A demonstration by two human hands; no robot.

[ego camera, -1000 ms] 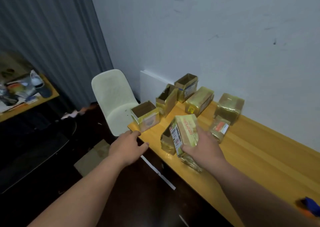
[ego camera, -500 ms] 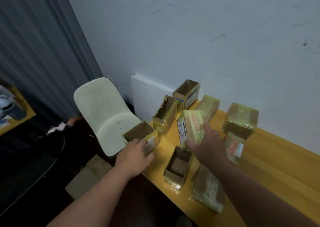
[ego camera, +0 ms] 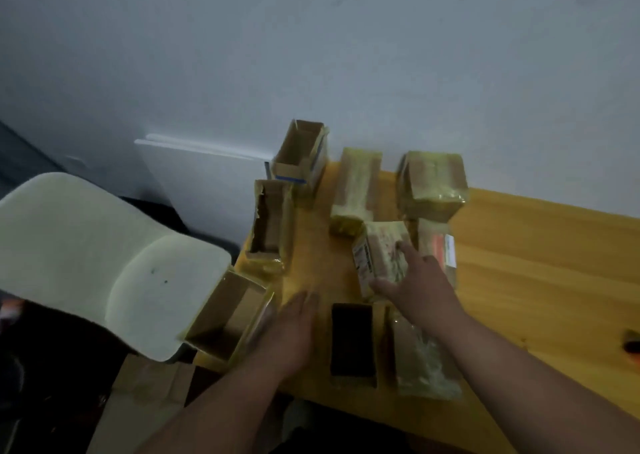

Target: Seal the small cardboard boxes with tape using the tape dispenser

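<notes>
Head view: right hand point(ego camera: 412, 280) pinches the taped box point(ego camera: 379, 256) on the desk point(ego camera: 536, 263); flat, empty left hand point(ego camera: 291, 332) lies at eight o'clock from it.

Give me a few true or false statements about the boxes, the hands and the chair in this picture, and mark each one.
1. The right hand grips a taped box. True.
2. The left hand holds a tape dispenser. False: it lies flat on the wooden table, holding nothing.
3. A white chair stands left of the table. True.
4. Every box is sealed. False: the corner box is open.
</notes>
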